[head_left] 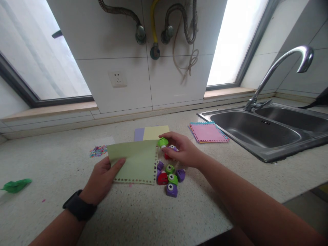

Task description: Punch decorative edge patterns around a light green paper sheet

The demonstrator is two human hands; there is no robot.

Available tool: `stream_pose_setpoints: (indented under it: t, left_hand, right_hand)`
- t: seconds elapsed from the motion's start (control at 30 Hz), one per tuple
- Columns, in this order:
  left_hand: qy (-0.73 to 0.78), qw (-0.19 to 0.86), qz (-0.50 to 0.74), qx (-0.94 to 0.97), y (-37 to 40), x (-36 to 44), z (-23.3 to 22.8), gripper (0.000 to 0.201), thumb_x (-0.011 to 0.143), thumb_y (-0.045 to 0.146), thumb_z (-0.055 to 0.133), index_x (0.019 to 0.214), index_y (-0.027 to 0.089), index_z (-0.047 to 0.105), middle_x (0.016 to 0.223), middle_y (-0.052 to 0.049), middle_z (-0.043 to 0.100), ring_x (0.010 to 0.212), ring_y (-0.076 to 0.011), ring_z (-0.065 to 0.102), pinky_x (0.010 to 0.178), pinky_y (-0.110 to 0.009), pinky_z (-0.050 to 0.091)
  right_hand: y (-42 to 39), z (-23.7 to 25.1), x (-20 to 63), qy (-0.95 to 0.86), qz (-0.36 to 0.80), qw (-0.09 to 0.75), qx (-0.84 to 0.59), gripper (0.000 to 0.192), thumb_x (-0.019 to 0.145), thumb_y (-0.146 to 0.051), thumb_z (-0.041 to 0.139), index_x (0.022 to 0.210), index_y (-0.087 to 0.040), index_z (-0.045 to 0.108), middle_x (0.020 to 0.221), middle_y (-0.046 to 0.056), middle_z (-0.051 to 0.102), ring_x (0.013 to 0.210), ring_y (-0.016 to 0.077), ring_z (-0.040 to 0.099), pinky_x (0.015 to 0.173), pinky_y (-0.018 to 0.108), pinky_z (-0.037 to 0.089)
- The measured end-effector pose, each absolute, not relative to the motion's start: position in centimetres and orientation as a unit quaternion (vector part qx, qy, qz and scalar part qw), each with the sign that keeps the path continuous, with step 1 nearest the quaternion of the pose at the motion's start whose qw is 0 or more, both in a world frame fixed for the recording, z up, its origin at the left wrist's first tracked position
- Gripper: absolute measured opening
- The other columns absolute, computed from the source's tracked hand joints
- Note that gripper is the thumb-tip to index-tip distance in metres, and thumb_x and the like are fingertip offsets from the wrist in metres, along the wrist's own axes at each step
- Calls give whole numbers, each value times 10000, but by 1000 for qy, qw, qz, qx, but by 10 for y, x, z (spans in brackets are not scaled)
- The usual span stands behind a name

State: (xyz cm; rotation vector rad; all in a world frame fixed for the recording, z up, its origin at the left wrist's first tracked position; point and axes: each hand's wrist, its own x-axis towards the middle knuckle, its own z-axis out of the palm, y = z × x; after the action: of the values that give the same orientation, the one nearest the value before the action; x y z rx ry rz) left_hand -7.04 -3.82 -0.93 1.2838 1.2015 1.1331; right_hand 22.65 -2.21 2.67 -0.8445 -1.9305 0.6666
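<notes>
My left hand (pixel 106 174) grips the left edge of a pale green sheet of paper (pixel 135 160), thumb on top. Small punched shapes run along the sheet's bottom and right edges. At its upper right corner my right hand (pixel 180 148) is closed on a green craft punch (pixel 163 142), thumb below and fingers above. Under and beside that hand lie more small punches: a purple one (pixel 171 190), a green one (pixel 172 179), a red one (pixel 162 178) and several others. A red and purple pair is partly hidden by my right hand.
Behind the sheet lie yellow paper (pixel 156 132) and lilac paper (pixel 139 134). A stack topped by a pink punched sheet (pixel 208 132) sits near the steel sink (pixel 256 126) and its faucet (pixel 282 65). Colourful paper bits (pixel 98 151) and a green object (pixel 16 185) lie left.
</notes>
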Motion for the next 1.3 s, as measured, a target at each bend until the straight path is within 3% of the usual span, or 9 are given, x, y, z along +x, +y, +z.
stream_pose_setpoints:
  t: [0.2,0.47,0.77,1.0,1.3]
  left_hand:
    - [479,555,449,511,-40,-74,-10,364,771,405,757,1076,215,702,952,-73,774,781,-256,737,709,-360,608]
    - [472,594,407,508,-38,-78,-14,416,802,426,725,1136,182,686,935,-104,772,721,-256,732,623,-336,592]
    - [482,581,406,515,-37,-76,-14,473,814,450,708,1191,172,639,933,-104,766,706,-245,726,599,-324,585]
    - [494,573,399,518,-38,-76,-11,489,829,455,692,1214,163,620,930,-92,765,713,-225,722,606,-306,578]
    - [495,570,400,520,-38,-74,-9,495,822,465,694,1214,171,624,929,-85,769,700,-224,721,594,-301,582]
  right_hand:
    - [-22,24,227,-734,426,389,-360,227,922,-387,586,1040,-192,590,828,23,637,689,141,592,623,302,507]
    - [-24,24,224,-716,484,332,-378,177,954,-366,521,997,-199,560,738,-7,567,647,131,521,582,272,427]
    - [-25,25,214,-644,578,333,-374,176,918,-356,523,861,-193,557,635,-24,489,539,118,426,477,265,317]
    - [-26,23,210,-653,577,320,-372,294,952,-426,494,767,-200,461,609,-34,463,522,103,392,486,266,295]
    - [-24,14,206,-659,558,323,-388,348,960,-460,493,729,-204,446,620,-26,463,546,111,402,505,270,311]
